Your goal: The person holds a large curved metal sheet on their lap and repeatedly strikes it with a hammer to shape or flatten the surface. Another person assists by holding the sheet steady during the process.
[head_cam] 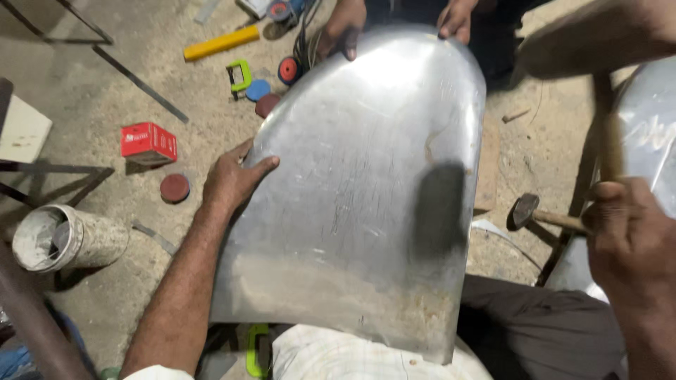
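Hands: left (232,179) grips curved, scratched metal sheet (366,190); right (627,239) clutches wooden mallet (598,49).

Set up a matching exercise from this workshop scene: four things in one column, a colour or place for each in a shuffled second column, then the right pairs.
1. curved metal sheet
2. small box
3. long bar
4. bucket

A. yellow, on the floor at the top
B. lying on its side at lower left
C. red, on the floor left of the sheet
D. silver, held at its edge by the left hand

Pairs: 1-D, 2-C, 3-A, 4-B
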